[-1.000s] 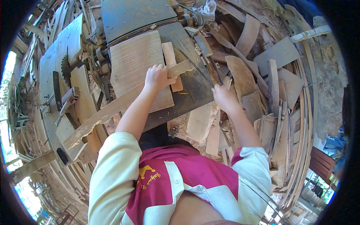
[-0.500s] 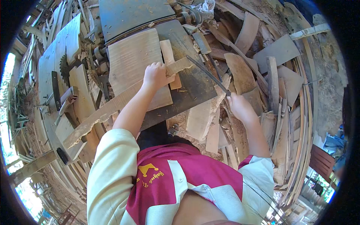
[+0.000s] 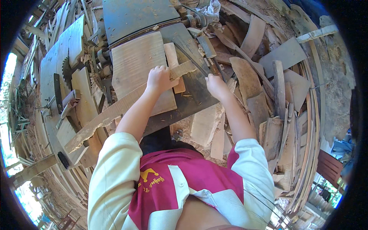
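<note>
My left hand [image 3: 158, 79] is closed round a long wooden strip [image 3: 109, 110] with one ragged edge. The strip slants from the lower left up to the right, across a wide pale board [image 3: 134, 57] and a short board [image 3: 171, 55]. Both boards lie on a dark flat machine bed [image 3: 182, 35]. At the bed's right edge, my right hand [image 3: 217, 86] grips one end of a long, thin, dark bar-like tool [image 3: 188, 55]. Its other end points up and left over the bed, and its shaft passes close to the strip's right end. The tool's exact kind is unclear.
A toothed circular saw blade [image 3: 66, 73] stands up through a wooden bench at the left. A hand tool with a wooden body [image 3: 70, 101] lies near it. Wood offcuts [image 3: 245, 76] heap up at the right, and a blue-grey plate [image 3: 138, 17] is at the far side.
My right hand has moved left and up with the dark tool, sliding it further over the machine bed. My left hand and the wooden strip have barely moved.
</note>
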The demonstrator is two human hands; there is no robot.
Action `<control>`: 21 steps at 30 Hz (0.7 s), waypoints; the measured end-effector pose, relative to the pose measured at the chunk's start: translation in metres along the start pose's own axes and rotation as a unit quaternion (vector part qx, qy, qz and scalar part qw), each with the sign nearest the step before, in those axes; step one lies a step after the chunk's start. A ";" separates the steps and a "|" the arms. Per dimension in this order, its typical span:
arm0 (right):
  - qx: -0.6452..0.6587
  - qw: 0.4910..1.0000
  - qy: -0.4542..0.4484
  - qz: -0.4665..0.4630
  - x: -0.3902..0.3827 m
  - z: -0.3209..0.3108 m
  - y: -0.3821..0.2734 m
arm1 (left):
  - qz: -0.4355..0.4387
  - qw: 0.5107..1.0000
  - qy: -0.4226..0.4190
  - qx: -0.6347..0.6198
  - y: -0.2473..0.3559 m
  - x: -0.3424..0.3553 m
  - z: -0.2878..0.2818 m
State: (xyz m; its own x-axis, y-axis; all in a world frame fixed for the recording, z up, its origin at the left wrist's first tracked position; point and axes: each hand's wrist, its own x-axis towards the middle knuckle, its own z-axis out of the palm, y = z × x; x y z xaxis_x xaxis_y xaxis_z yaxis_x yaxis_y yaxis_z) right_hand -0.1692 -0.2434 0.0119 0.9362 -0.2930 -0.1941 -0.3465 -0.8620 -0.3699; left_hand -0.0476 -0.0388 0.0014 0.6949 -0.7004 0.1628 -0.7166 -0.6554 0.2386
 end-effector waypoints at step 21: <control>-0.030 0.999 -0.009 0.009 -0.050 -0.014 0.004 | 0.010 0.999 -0.013 -0.040 0.008 -0.002 -0.001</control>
State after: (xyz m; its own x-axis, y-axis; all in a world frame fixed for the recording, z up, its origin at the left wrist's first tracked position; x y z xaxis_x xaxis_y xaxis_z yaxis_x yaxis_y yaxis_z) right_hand -0.2163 -0.2384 0.0331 0.9288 -0.3012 -0.2159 -0.3578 -0.8806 -0.3107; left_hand -0.0551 -0.0421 0.0042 0.6777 -0.7213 0.1433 -0.7227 -0.6172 0.3112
